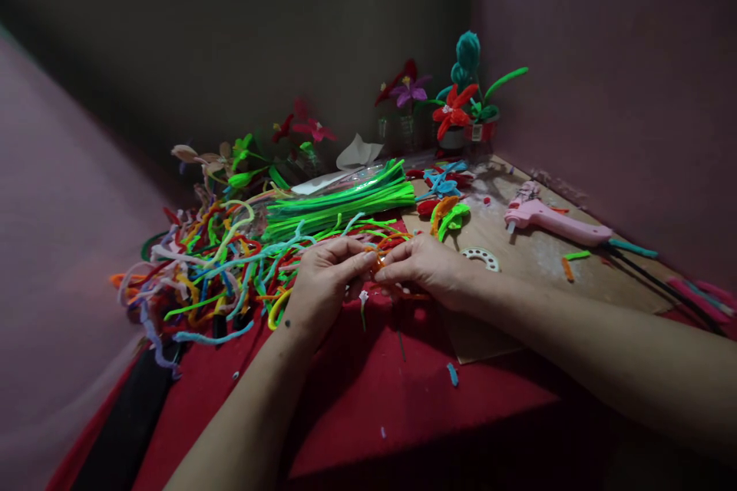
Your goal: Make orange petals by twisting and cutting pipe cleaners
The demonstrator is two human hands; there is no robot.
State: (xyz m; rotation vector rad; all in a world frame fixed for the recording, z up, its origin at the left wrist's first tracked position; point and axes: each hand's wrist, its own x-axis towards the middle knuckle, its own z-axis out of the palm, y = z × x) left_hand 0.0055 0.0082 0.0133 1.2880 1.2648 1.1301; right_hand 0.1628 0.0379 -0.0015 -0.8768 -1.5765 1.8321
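My left hand (pixel 329 275) and my right hand (pixel 424 265) meet above the red cloth, thumbs and fingertips pinched close together. Between them shows a small piece of orange pipe cleaner (pixel 378 264), gripped from both sides and mostly hidden by the fingers. Just below my fingertips is a small pale-tipped flower stamen on a thin green stem (pixel 363 307). Behind my hands runs a loose heap of colourful pipe cleaners (pixel 230 261), with a bundle of straight green pipe cleaners (pixel 345 199) farther back.
On the brown board (pixel 535 268) at right lie a pink glue gun (pixel 553 221), a white ring with holes (pixel 480 258) and orange and green petals (pixel 449 216). Potted pipe-cleaner flowers (pixel 454 111) stand at the back. A blue scrap (pixel 452 374) lies on the red cloth (pixel 357 414).
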